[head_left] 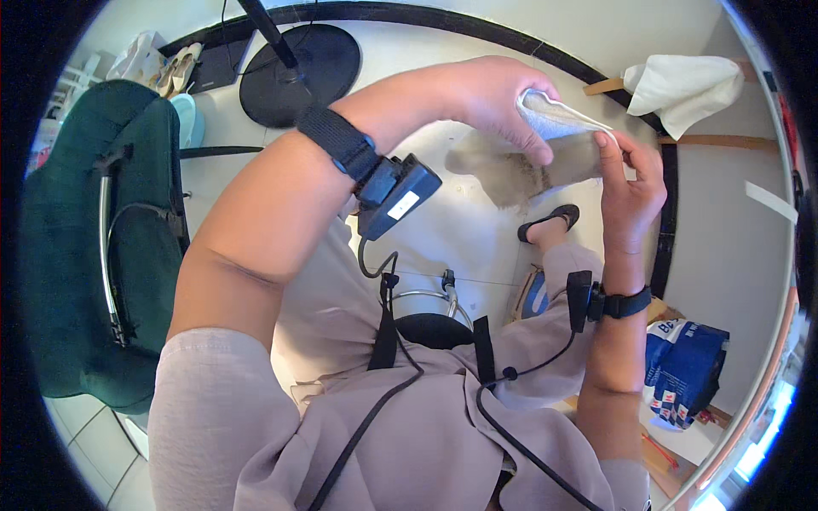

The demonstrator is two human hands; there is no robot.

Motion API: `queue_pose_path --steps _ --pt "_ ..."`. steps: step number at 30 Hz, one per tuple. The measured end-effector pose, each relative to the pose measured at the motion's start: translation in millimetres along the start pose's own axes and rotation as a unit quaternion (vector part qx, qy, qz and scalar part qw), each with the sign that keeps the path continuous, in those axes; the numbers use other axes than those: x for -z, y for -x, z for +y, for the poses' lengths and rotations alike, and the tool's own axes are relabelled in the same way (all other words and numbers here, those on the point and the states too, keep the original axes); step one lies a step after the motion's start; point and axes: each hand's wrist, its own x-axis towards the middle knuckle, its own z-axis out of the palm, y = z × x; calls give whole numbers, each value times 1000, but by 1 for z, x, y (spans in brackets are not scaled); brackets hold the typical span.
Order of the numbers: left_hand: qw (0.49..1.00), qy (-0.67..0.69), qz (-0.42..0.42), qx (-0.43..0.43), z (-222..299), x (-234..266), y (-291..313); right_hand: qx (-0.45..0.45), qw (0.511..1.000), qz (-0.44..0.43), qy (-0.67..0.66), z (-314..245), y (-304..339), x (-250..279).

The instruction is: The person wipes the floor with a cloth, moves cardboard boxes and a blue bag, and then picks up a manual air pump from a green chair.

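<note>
Above the floor, both hands hold a folded piece of cloth [555, 121], with a pale fuzzy inner side and a thin white edge. My left hand [503, 104] is curled round its left end. That hand's thumb is in front, and its other fingers are partly hidden. With thumb and fingers, my right hand [632, 175] pinches the right end. Just below the cloth, a blurred grey-brown patch [511, 175] shows; whether it belongs to the cloth or lies on the floor, I cannot tell. Each wrist wears a black strap with a small box.
A dark green chair [94, 247] stands at left. Behind it are a round black stand base [328, 77], pale shoes [179, 68] and a light blue bucket [189, 119]. White cloth [686, 89] hangs at far right, above a blue and white bag [688, 366] lower down.
</note>
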Motion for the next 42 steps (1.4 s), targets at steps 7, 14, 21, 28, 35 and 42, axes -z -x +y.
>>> queue_pose_path --steps 7,14,21,28,35,42 --pt "974 -142 177 10 -1 13 14 16 988 -107 109 -47 -19 9" --pt "978 133 155 49 19 -5 5 -326 894 -167 -258 -25 -7 -1" --pt "849 512 -33 128 41 -49 -12 -336 825 -147 -431 -14 45 -5" --pt "895 416 122 103 29 -50 18 -306 811 -87 -491 -6 38 -15" --pt "962 238 122 53 41 -95 21 -333 690 35 -642 6 11 27" --pt "932 308 99 165 33 -117 29 -367 755 72 -539 12 10 18"
